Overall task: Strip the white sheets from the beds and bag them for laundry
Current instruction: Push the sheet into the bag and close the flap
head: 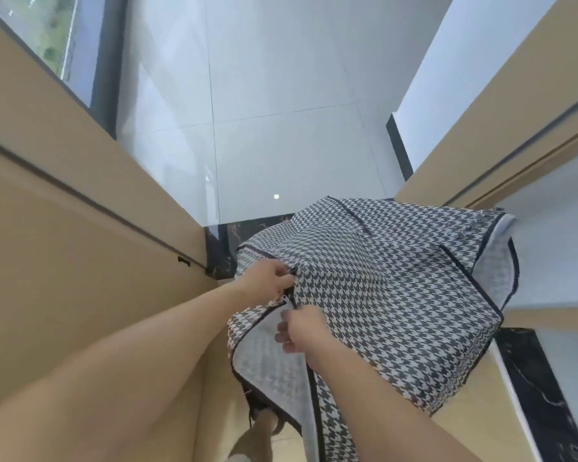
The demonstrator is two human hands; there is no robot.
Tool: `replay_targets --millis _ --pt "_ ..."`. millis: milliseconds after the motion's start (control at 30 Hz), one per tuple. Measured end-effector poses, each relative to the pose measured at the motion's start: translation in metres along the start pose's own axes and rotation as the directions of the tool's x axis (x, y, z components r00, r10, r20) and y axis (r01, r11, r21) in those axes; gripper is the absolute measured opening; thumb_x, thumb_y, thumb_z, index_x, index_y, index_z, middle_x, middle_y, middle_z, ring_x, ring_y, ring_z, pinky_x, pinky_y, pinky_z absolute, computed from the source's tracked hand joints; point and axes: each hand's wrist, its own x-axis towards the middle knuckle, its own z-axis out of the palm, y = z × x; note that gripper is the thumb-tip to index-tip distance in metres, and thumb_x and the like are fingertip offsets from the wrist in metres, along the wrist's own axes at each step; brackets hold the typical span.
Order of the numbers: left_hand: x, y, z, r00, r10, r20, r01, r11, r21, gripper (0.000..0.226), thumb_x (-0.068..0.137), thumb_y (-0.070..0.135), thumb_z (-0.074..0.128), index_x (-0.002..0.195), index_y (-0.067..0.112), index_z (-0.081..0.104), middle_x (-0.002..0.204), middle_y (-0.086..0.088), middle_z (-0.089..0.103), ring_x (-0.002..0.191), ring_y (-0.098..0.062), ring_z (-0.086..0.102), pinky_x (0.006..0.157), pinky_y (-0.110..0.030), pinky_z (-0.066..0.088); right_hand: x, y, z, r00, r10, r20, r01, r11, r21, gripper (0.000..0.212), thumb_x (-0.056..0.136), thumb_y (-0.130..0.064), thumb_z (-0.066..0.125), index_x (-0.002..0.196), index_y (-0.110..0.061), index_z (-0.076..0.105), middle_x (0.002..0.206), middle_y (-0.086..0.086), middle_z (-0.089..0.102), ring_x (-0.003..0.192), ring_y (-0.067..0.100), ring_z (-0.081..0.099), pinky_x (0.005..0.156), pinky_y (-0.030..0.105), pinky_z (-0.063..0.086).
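Observation:
A large black-and-white houndstooth laundry bag (381, 281) with dark piping hangs in front of me, bulging and held off the floor. My left hand (267, 276) pinches the bag's dark edge near the zipper at its upper left. Just below, my right hand (301, 331) grips the fabric beside the opening, where a flap shows the pale lining (267, 358). What is inside the bag is hidden, and no white sheets are visible.
I stand in a narrow passage between a tan wall panel (80, 261) on the left and a tan door frame (501, 135) on the right. Glossy white floor tiles (281, 111) stretch ahead past a dark marble threshold (221, 241). A window (47, 35) is at upper left.

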Motion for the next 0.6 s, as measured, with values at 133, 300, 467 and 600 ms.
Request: replay_targets --millis 133,300,467,600 --pt "0.012 0.02 -0.028 0.998 0.051 -0.027 -0.054 0.984 -0.17 0.026 0.096 0.03 0.065 0.074 0.016 0.061 0.073 -0.003 0.064 0.062 -0.016 0.057 0.062 -0.035 0.052 0.01 -0.026 0.006 0.951 -0.072 -0.301 0.154 0.954 0.258 0.029 0.092 -0.029 0.064 0.08 -0.003 0.068 0.054 0.004 0.067 0.052 0.021 0.067 0.047 0.029 0.043" --pt "0.021 0.032 -0.047 0.998 0.052 -0.037 -0.062 0.931 -0.36 0.022 0.093 0.022 0.071 0.076 0.009 0.065 0.067 -0.002 0.069 0.051 -0.004 0.063 0.05 -0.017 0.049 0.007 -0.054 0.002 0.912 -0.064 -0.404 0.198 0.934 0.298 0.053 0.076 -0.056 0.076 0.075 -0.004 0.071 0.049 0.001 0.067 0.047 0.019 0.064 0.047 0.028 0.044" --pt "0.02 0.023 -0.059 0.998 0.03 0.051 -0.002 0.882 -0.471 0.018 0.092 0.017 0.069 0.076 0.008 0.068 0.065 0.0 0.073 0.06 -0.009 0.071 0.058 -0.024 0.055 0.001 -0.06 -0.003 0.873 -0.155 -0.462 0.206 0.977 0.062 0.062 0.076 -0.063 0.074 0.075 -0.001 0.073 0.063 0.008 0.073 0.055 0.026 0.068 0.057 0.041 0.056" --pt "0.02 0.011 -0.066 0.993 0.041 0.109 0.035 0.786 -0.617 0.014 0.093 0.012 0.066 0.081 0.005 0.069 0.078 -0.012 0.076 0.071 -0.022 0.072 0.07 -0.036 0.057 0.0 -0.065 0.004 0.862 -0.242 -0.446 0.299 0.952 0.062 0.052 0.082 -0.049 0.074 0.078 0.003 0.073 0.068 0.01 0.074 0.062 0.025 0.068 0.066 0.048 0.06"
